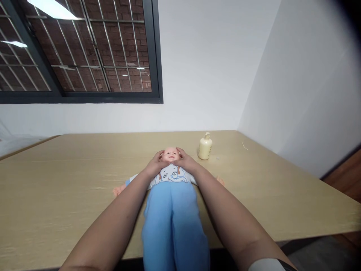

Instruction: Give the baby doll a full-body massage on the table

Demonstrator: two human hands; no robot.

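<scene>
**Your left hand and right hand frame the head of the doll**

At the far left, a barred window with a dark frame is set in the white wall above the bench. Further right, one arm of the doll reaches out on the bench, its small fist showing to the left of your left forearm. Your left hand curves against the left side of the head, fingers up beside it, thumb by the chin.

In the middle, the doll lies face up, head far and legs near. Its white shirt has a cartoon face on it; its blue trousers run past the bench's near edge.

Your right hand mirrors the left, its thumb also close to the chin. Each grip is curved, touching the head, but you cannot tell from here whether either is closing on it or only resting. To the right of that hand, and farther off, a cream pump bottle stands upright. Right of it lies a thin, pale strand.
</scene>
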